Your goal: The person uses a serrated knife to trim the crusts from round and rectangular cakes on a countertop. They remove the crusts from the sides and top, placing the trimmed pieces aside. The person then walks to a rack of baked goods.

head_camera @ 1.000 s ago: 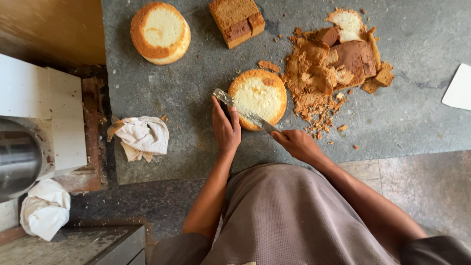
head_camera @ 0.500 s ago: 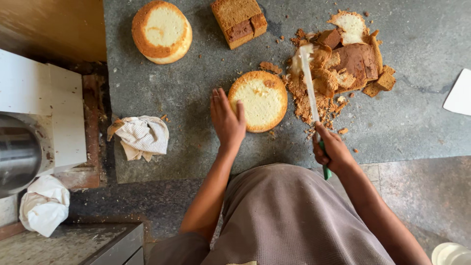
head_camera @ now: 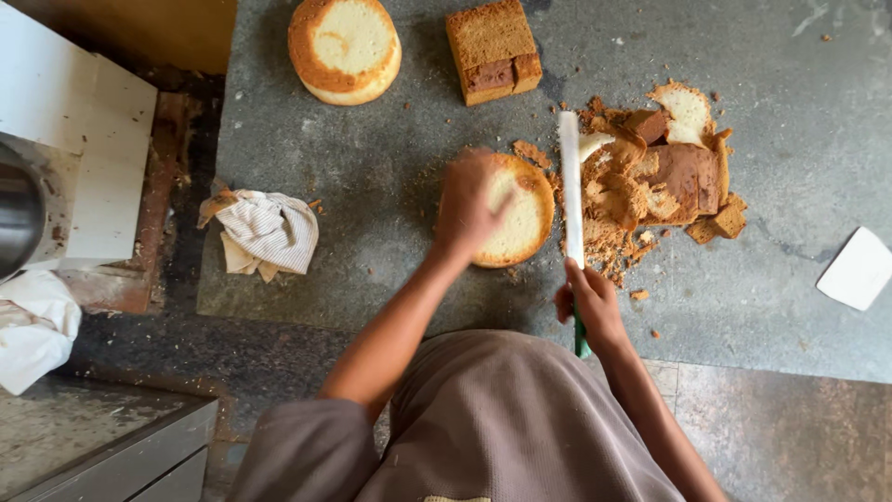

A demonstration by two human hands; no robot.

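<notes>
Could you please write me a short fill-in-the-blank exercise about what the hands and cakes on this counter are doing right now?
1. The left hand rests on the ____ sponge cake.
2. The right hand grips a long knife with a ____ handle.
3. The pile of cake trimmings lies to the ____ of the knife blade in the picture.
4. A crumpled ____ cloth lies on the counter's left part.

Missing words: round; green; right; striped

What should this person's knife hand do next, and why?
Probably bring the knife back to the side of the round cake. The left hand already rests on top of that cake, while the right hand holds the blade flat beside it, pointing away, next to the pile of trimmings.
</notes>
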